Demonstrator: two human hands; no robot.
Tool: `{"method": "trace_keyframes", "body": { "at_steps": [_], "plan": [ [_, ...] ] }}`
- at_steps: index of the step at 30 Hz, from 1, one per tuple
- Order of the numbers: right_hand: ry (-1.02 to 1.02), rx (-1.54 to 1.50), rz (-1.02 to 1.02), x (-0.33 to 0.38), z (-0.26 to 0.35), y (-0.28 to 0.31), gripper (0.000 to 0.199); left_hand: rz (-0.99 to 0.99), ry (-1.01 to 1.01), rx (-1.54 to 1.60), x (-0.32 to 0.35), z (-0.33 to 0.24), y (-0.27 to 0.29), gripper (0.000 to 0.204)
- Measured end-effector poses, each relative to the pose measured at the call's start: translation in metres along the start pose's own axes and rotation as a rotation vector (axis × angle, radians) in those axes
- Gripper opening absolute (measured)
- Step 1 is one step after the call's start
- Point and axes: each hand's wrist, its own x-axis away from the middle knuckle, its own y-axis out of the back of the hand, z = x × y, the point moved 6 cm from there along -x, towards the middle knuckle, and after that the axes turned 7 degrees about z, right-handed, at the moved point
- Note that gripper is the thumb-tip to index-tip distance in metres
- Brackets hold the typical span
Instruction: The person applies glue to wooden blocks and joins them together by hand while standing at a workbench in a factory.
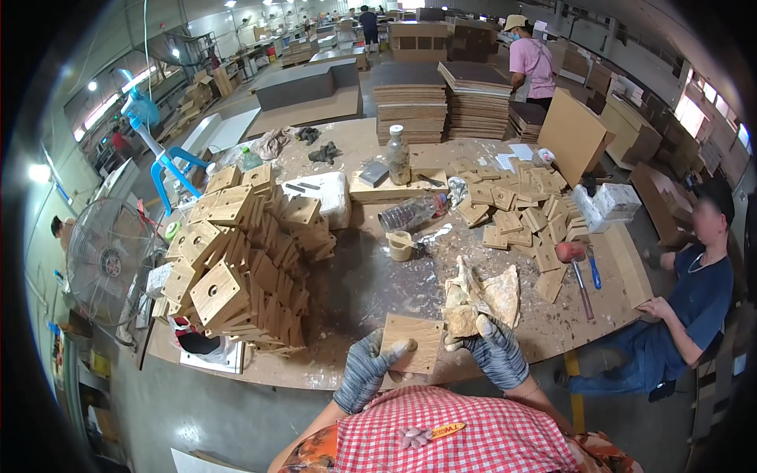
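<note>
Square wooden board (416, 331) being held by the left hand (367, 369), tan wad (460, 321) by the right hand (497, 353)

The square wooden board is being gripped by its left side in front of the red checked apron (457, 433), over the near edge of the tabletop (544, 335). The fingers of the gloved left hand are being closed on it, the thumb being laid across its face; how the others are being placed behind it cannot be told. The tan wad is being clasped just beside the board's upper right corner, the gloved right hand's fingers being bent around it with little gap showing. Whether board and wad are being brought into contact cannot be told.

Beyond the right hand, a stained cloth (503, 293) is being supported by the tabletop. A tall heap of drilled boards (219, 293) is being carried at the left, while smaller wooden pieces (516, 221) are being borne in a loose spread at the right, near a red-headed mallet (571, 252) and a blue-handled tool (595, 272). Near the middle, a beige cup (400, 248) is being held up by the tabletop just below a clear bottle (410, 213) lying on its side. At the right, the tabletop's edge is being touched by a seated co-worker's hand (657, 307).
</note>
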Motion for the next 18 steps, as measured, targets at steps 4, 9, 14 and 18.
{"method": "trace_keyframes", "body": {
  "at_steps": [4, 9, 14, 18],
  "plan": [
    [-0.082, -0.276, 0.094, 0.003, 0.028, -0.017, 0.044, -0.007, -0.009, -0.002, 0.004, -0.001, 0.000, 0.040],
    [0.056, 0.112, 0.009, 0.006, 0.058, -0.026, 0.040, -0.012, 0.016, -0.081, 0.004, 0.000, -0.003, 0.039],
    [0.220, 0.640, -0.015, 0.001, 0.063, -0.034, 0.031, -0.001, 0.033, -0.167, 0.001, 0.001, -0.005, 0.040],
    [0.220, 0.384, -0.088, -0.003, 0.068, -0.023, 0.031, 0.031, 0.041, -0.042, 0.001, -0.003, -0.008, 0.039]
  ]
}}
